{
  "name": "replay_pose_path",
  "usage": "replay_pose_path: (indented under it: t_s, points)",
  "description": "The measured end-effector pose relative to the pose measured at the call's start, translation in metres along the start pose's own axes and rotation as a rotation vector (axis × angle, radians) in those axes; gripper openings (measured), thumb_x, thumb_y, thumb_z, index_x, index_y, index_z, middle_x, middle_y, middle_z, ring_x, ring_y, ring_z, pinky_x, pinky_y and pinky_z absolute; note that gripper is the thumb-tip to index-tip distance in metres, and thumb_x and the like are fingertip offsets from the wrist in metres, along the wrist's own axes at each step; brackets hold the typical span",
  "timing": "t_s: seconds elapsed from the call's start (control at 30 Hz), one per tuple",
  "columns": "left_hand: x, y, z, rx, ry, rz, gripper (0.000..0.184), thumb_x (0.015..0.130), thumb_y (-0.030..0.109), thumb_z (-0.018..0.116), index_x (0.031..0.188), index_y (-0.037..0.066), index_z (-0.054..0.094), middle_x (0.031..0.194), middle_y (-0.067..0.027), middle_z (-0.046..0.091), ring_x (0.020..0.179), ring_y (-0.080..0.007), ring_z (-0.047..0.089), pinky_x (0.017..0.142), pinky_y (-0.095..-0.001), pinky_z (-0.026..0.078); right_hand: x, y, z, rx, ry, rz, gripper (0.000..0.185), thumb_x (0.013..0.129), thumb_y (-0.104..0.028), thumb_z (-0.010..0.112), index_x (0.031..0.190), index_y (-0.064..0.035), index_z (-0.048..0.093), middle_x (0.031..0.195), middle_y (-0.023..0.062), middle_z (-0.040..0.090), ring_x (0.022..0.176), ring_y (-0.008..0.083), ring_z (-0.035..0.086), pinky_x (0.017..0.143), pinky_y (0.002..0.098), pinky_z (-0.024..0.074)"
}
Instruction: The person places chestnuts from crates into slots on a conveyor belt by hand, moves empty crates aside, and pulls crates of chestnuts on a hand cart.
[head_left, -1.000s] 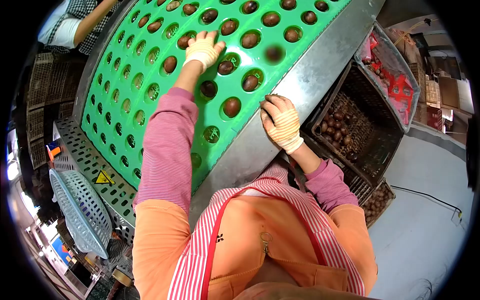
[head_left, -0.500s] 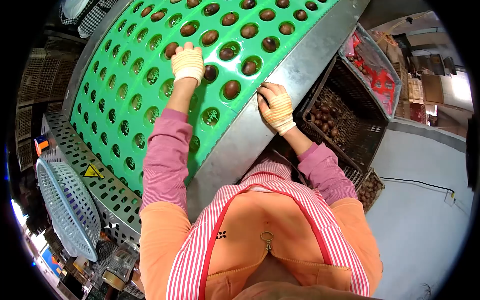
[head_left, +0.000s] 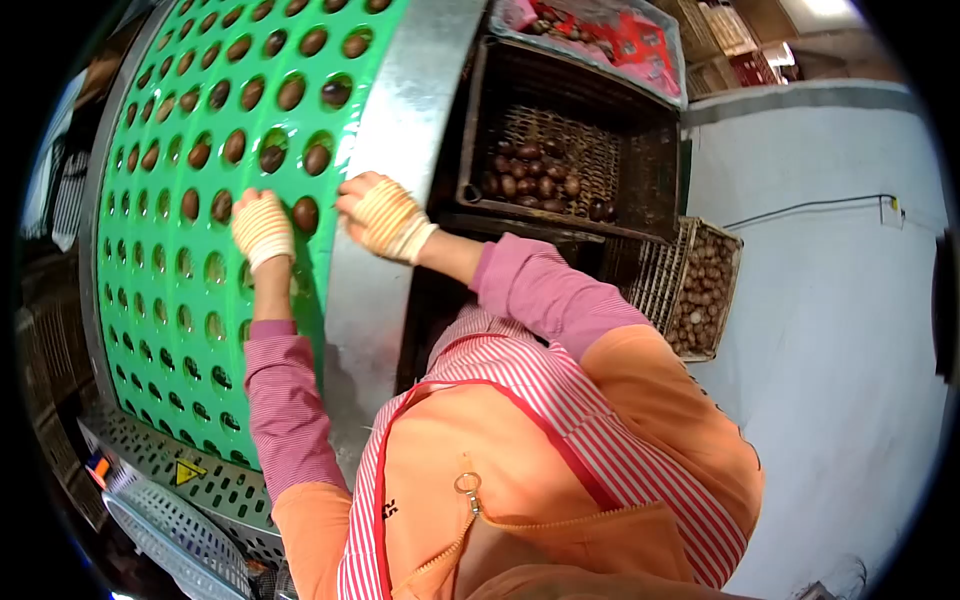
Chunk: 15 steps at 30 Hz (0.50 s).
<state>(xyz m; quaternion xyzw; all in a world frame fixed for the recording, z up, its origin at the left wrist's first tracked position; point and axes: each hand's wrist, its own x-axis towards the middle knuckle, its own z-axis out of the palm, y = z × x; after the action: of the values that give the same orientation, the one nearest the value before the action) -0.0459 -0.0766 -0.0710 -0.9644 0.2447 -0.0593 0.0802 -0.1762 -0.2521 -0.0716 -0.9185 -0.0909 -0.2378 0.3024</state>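
A green belt (head_left: 215, 325) with rows of oval holes carries shiny brown eggs in many of its upper holes. My left hand (head_left: 262, 228), in a cream-and-orange striped glove with bare fingertips, lies over the belt, fingers out flat. Its fingertips come close to a brown egg (head_left: 222, 206); anything under the palm is hidden. My right hand (head_left: 385, 215), gloved alike, is at the steel side rail (head_left: 405, 105). Its fingers bend loosely toward the belt, thumb apart, and no egg shows in them. Another egg (head_left: 305, 214) sits in a hole between my hands.
To the right stands a dark plastic crate (head_left: 640, 170) with a heap of eggs. Behind it is a crate lined with clear and red plastic (head_left: 640, 45). A lighter crate of eggs (head_left: 708, 290) is by the wall. A pale blue basket (head_left: 180, 530) stands lower left.
The view has turned and shifted, so the belt now lies farther left and the crates nearer the middle. My right hand has moved along the rail, closer to the belt and my left hand.
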Motion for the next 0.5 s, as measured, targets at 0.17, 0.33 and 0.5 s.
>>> replay_pose_path:
  t_s: [0.17, 0.33, 0.5]
  points:
    - [0.021, 0.003, -0.025, -0.007, -0.313, -0.134, 0.038, 0.085, 0.020, 0.061, 0.122, 0.014, 0.058, 0.116, -0.0137, 0.061, 0.106, -0.0363, 0.058, 0.089, -0.0452, 0.050, 0.001, 0.007, -0.018, 0.311, -0.046, 0.137, 0.023, 0.079, -0.028, 0.064, 0.093, -0.0095, 0.068, 0.098, 0.0100, 0.065, 0.094, 0.0322, 0.060, 0.085, 0.0416, 0.0487]
    - [0.037, 0.110, -0.081, -1.181, 0.016, 0.062, 0.049, 0.094, 0.032, 0.061, 0.131, 0.002, 0.053, 0.119, -0.0155, 0.061, 0.105, -0.0221, 0.059, 0.092, -0.0345, 0.048, -0.032, 0.100, -0.130, 0.541, 0.056, 0.525, 0.031, 0.082, -0.032, 0.066, 0.100, -0.0075, 0.071, 0.094, 0.0145, 0.070, 0.089, 0.0296, 0.068, 0.080, 0.0373, 0.0539]
    - [0.046, 0.295, -0.080, -1.558, -0.698, 0.080, 0.047, 0.096, 0.038, 0.056, 0.130, 0.005, 0.055, 0.119, -0.0099, 0.063, 0.105, -0.0189, 0.060, 0.090, -0.0304, 0.048, -0.161, 0.286, -0.208, 0.190, -0.362, 1.291, 0.077, 0.090, -0.065, 0.042, 0.141, -0.0062, 0.047, 0.144, 0.0186, 0.046, 0.135, 0.0315, 0.043, 0.111, 0.0379, 0.0331]
